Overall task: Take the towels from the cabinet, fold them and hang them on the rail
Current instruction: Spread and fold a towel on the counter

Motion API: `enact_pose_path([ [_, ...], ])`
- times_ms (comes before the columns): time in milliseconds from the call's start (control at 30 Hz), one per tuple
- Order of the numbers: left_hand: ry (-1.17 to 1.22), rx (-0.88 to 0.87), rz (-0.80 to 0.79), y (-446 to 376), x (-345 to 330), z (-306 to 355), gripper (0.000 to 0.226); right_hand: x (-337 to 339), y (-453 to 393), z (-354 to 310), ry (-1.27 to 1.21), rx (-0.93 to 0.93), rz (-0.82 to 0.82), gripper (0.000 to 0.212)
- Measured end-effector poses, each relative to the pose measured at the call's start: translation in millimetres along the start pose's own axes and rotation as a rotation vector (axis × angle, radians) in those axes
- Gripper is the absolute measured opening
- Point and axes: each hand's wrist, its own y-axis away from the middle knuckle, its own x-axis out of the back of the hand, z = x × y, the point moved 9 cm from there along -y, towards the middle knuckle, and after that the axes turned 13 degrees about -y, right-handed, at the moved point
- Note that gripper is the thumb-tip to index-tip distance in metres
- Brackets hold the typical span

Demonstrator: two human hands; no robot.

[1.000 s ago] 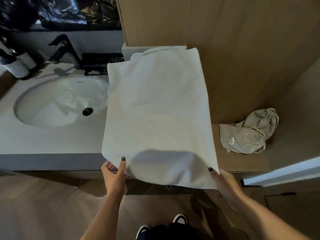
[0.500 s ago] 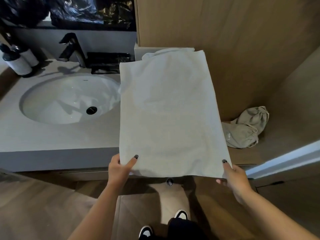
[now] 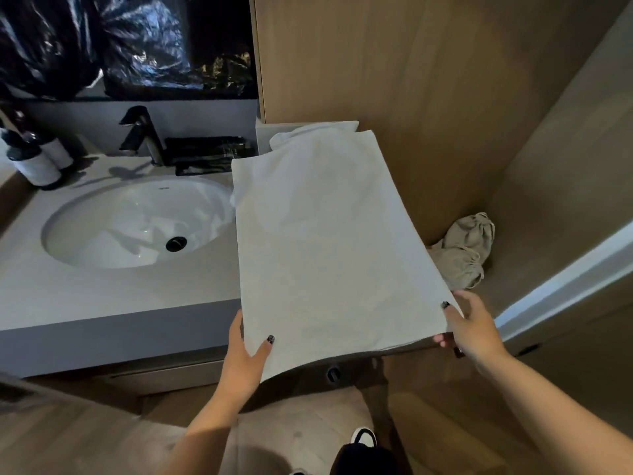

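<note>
A white towel (image 3: 325,241) lies spread flat over the right end of the grey counter (image 3: 102,296) and the wooden shelf beside it. Its far end reaches a white box against the wall. My left hand (image 3: 248,354) pinches the towel's near left corner, thumb on top. My right hand (image 3: 469,327) pinches the near right corner the same way. The near edge hangs a little past the counter front. No rail or cabinet shows in view.
A white oval sink (image 3: 137,224) with a black tap (image 3: 142,135) lies left of the towel. Two dark bottles (image 3: 34,159) stand at the far left. Beige drawstring bags (image 3: 466,252) sit on the wooden shelf at the right. A wooden wall rises behind.
The view has shifted, so the towel and my hands sit further right in it. The towel now lies flatter, its near edge lowered. Both hands keep their corners.
</note>
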Motion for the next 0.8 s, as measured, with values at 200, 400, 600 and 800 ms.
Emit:
enact_pose_path([
  [200, -0.174, -0.047, -0.151, 18.9, 20.2, 6.1, 0.03, -6.1, 13.2, -1.9, 0.09, 0.038, -0.25, 0.027],
  [400, 0.024, 0.103, -0.282, 41.7, 51.8, 7.0, 0.03, -1.1, 24.6, -1.3, -0.043, -0.027, -0.369, 0.033],
  [600, -0.211, -0.077, -0.301, 62.3, 67.0, 35.0, 0.056, -4.2, 34.0, -27.2, 0.092, 0.126, -0.431, 0.044],
  [800, -0.309, -0.317, 0.05, 55.7, 107.2, 70.1, 0.029, 4.5, 40.1, -80.8, 0.046, 0.463, -0.22, 0.017],
])
